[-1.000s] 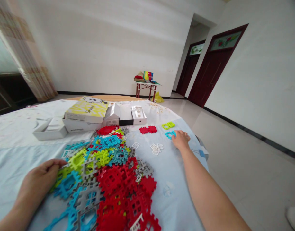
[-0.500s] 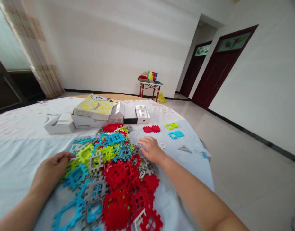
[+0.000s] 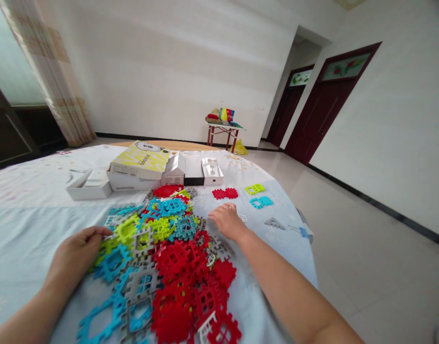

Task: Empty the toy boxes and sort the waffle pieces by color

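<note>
A heap of interlocking plastic tiles in red, blue, lime and grey covers the pale blue cloth in front of me. My left hand lies on the heap's left edge, fingers curled at a lime tile. My right hand lies palm down over small white tiles at the heap's right edge, fingers stretched forward, nothing gripped that I can see. Beyond it lie sorted pairs: red tiles, lime tiles and blue tiles.
Several boxes stand at the back of the table: a yellow-lidded box, a white tray and small white boxes. The table's right edge drops to a tiled floor. A small red-legged table stands by the far wall.
My right hand drew back from the blue pair at the far right to the small white tiles beside the heap. The left hand barely moved.
</note>
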{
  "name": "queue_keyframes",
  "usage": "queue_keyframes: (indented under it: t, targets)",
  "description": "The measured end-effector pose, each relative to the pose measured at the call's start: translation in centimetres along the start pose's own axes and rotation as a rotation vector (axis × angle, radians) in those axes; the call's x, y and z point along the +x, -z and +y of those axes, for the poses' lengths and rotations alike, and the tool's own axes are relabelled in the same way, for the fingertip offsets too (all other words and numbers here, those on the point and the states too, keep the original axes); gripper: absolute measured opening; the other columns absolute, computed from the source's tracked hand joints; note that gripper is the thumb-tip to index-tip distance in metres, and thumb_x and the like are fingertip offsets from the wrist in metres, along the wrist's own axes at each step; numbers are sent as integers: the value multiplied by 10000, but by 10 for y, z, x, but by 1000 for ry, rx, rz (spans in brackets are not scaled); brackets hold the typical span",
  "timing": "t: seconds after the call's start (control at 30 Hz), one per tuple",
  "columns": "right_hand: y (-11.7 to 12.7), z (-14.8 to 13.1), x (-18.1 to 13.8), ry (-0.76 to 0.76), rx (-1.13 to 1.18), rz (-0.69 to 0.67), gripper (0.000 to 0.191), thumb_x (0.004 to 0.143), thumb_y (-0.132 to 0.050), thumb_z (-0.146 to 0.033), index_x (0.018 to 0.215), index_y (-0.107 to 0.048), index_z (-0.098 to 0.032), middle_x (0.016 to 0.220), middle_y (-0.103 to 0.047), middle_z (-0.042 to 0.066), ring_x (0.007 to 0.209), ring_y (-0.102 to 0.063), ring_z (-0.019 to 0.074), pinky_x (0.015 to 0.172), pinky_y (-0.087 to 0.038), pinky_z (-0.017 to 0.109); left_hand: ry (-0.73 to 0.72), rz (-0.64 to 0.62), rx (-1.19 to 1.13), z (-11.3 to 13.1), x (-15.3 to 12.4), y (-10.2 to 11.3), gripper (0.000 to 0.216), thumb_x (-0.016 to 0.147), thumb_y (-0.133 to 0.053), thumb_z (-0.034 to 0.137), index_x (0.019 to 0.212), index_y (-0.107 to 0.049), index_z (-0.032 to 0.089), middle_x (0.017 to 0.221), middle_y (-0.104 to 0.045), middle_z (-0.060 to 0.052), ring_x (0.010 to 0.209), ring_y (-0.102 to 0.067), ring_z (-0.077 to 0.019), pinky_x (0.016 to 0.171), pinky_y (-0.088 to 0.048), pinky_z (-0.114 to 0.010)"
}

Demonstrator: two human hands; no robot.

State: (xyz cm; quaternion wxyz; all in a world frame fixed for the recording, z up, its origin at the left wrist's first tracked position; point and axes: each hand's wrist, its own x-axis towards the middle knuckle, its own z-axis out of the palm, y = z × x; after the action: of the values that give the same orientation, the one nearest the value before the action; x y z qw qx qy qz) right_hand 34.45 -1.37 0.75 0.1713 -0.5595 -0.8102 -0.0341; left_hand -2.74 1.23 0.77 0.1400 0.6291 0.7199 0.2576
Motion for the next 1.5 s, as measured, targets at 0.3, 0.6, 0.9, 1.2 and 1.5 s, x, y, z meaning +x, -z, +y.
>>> queue_keyframes:
  t: [0.3, 0.6, 0.9, 1.2, 1.5]
  targets:
    - [38, 45, -17, -275, -65, 42, 267, 913, -386, -254, 962, -646, -218, 918, -679, 43, 922, -572, 175, 856, -314, 310, 6, -19, 6, 1, -1, 0, 328, 733, -389, 304, 879, -646, 161, 605, -613, 2, 618, -564, -160, 546, -388, -222]
    - [51, 23, -31, -29, 319, -150, 391, 767, -629, -382, 1122, -603, -221, 1125, -628, 53, 1063, -532, 212, 932, -369, 352, 3, -30, -4, 2, -3, 0, 320, 736, -380, 295, 882, -630, 158, 571, -586, 9, 575, -541, -148, 522, -370, -218]
    - [52, -9, -28, 149, 507, -387, 563, 681, -708, -285, 1219, -547, -235, 1185, -595, 52, 1085, -535, 202, 945, -390, 315, -10, -7, -2, -3, 1, -2, 320, 729, -390, 315, 862, -640, 165, 600, -612, 0, 610, -566, -162, 537, -390, -222]
    - [74, -7, -32, 146, 555, -347, 660, 640, -734, -418, 1237, -524, -232, 1082, -563, 48, 1010, -542, 177, 926, -401, 299, 18, -21, 7, -4, 3, -3, 351, 726, -390, 330, 901, -649, 170, 686, -642, -19, 661, -580, -177, 566, -405, -230]
    - [82, 64, -49, -343, 248, 44, 455, 710, -649, -436, 1090, -614, -188, 1060, -594, 76, 1019, -536, 213, 917, -406, 353, 15, -23, 14, -2, 2, 0, 356, 721, -367, 353, 865, -646, 185, 606, -631, -3, 615, -582, -181, 535, -406, -236]
